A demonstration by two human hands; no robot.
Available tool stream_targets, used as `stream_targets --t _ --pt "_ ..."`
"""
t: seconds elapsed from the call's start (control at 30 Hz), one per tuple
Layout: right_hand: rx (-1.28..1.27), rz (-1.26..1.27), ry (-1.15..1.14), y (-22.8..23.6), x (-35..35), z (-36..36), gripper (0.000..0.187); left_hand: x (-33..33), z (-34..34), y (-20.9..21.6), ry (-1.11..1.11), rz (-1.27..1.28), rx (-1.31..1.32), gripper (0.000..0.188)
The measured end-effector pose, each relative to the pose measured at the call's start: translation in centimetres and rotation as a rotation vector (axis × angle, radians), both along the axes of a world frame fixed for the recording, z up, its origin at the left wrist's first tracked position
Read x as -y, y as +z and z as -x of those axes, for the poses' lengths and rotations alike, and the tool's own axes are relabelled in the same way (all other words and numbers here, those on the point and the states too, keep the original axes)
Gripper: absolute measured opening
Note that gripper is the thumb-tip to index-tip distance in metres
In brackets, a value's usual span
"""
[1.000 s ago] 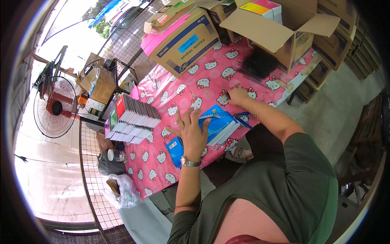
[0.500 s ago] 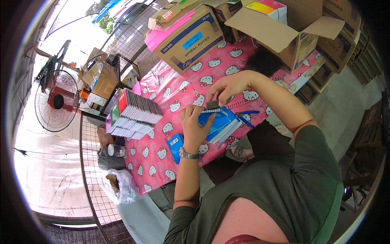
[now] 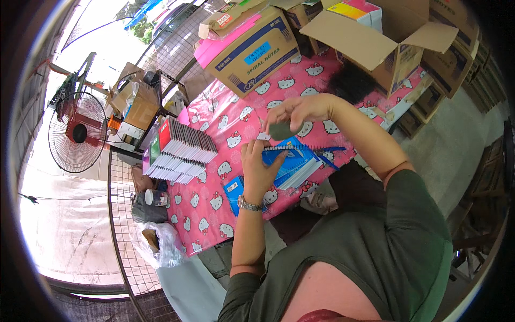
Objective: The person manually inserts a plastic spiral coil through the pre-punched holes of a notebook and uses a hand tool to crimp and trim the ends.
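Note:
My left hand [image 3: 259, 167] grips a blue notebook [image 3: 292, 153] by its punched edge, thumb on the cover and fingers behind. A dark spiral coil [image 3: 326, 148] runs along that edge and sticks out past its right end. Just above it, my right hand [image 3: 303, 111] curls round a dark olive pad-like piece [image 3: 285, 131], apart from the notebook. Blue notebooks [image 3: 296, 176] lie stacked under the held one. Blue-handled pliers [image 3: 328, 159] rest at the stack's right side. Another blue notebook [image 3: 234, 192] lies by my left wrist, partly hidden by it.
A pink patterned cloth [image 3: 214, 182] covers the table. Stacked spiral notebooks [image 3: 179, 150] stand at the left. Cardboard boxes [image 3: 252, 56] line the far side, one box [image 3: 397, 59] with flaps up. A fan [image 3: 78, 132] and a plastic bag [image 3: 161, 247] are further left.
My right hand has lifted off the notebook's punched edge, taking the olive piece up and slightly left. The protruding coil looked reddish and now looks dark. My left hand keeps its grip.

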State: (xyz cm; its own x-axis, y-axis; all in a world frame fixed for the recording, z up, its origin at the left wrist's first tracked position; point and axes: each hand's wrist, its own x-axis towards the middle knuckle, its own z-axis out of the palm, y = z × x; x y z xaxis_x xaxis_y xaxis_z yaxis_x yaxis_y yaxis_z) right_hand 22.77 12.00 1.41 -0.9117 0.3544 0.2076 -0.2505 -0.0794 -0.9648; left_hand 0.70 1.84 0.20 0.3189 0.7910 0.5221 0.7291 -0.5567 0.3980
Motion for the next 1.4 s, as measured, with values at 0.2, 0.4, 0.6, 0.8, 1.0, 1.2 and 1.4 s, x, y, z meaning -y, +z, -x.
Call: stream_targets --t 0.2,0.4,0.6,0.8,1.0,1.2,1.4 --pt "0.058 -0.028 -0.01 -0.1 -0.8 1.3 0.054 0.5 0.2 0.2 0.061 0.074 0.072 0.039" --pt "0.09 0.004 0.03 -0.9 -2.2 2.8 0.055 0.3 2.3 0.1 0.077 0.142 0.127 0.032" --pt "0.238 -0.116 0.042 -0.2 -2.4 4.1 0.05 -0.5 4.5 -1.4 0.051 0.286 0.209 0.026" --pt "0.232 -0.159 -0.003 0.0 -2.5 4.4 0.04 -1.0 4.6 -2.0 -0.034 0.49 0.496 0.025" --pt "0.373 -0.231 -0.129 -2.6 -4.4 4.8 0.042 -1.0 4.5 -2.0 0.008 0.459 0.516 0.021" --pt "1.132 -0.617 -0.998 -19.0 -6.8 -2.1 0.071 -0.6 3.0 -2.4 0.018 0.335 0.75 0.017" --pt "0.756 -0.925 -1.444 -20.4 5.7 -1.4 0.074 0.8 3.0 -3.6 0.254 0.279 0.649 0.025"
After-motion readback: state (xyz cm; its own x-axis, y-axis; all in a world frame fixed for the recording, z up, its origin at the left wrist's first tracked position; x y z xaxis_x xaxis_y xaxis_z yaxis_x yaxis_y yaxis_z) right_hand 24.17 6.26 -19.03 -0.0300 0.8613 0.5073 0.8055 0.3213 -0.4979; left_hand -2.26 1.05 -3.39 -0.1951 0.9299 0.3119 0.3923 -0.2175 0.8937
